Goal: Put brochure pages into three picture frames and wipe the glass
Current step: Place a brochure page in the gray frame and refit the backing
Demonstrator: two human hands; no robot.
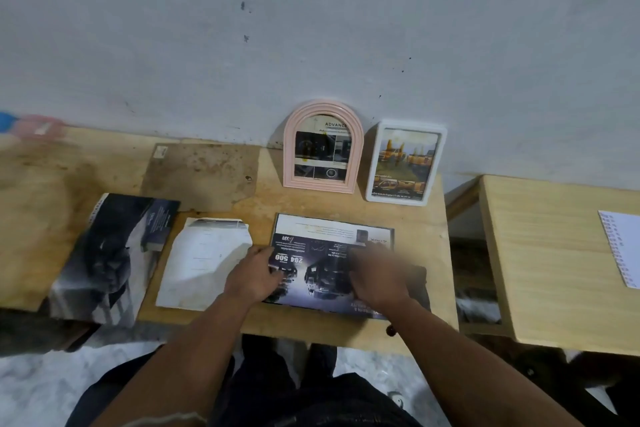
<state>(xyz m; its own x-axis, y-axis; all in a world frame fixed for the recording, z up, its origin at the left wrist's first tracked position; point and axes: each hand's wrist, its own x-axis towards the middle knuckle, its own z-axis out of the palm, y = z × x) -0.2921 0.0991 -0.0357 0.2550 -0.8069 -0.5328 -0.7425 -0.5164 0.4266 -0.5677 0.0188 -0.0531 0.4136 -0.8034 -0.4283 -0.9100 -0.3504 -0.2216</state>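
A dark brochure page (311, 253) lies over a flat black frame (420, 282) on the wooden table (263, 204) in front of me. My left hand (254, 276) rests on the page's left edge, fingers spread flat. My right hand (375, 277) presses on the page's right half; it is blurred. A pink arched frame (323, 146) and a white rectangular frame (403, 161), each with a page inside, lean upright against the wall behind.
A brown backing board (204, 177) lies at the back. A white cut page (204, 263) and a dark brochure (110, 253) lie to the left. A second wooden table (554, 260) with a spiral notepad (621, 246) stands at right. Blurred pink and blue object (31, 125) far left.
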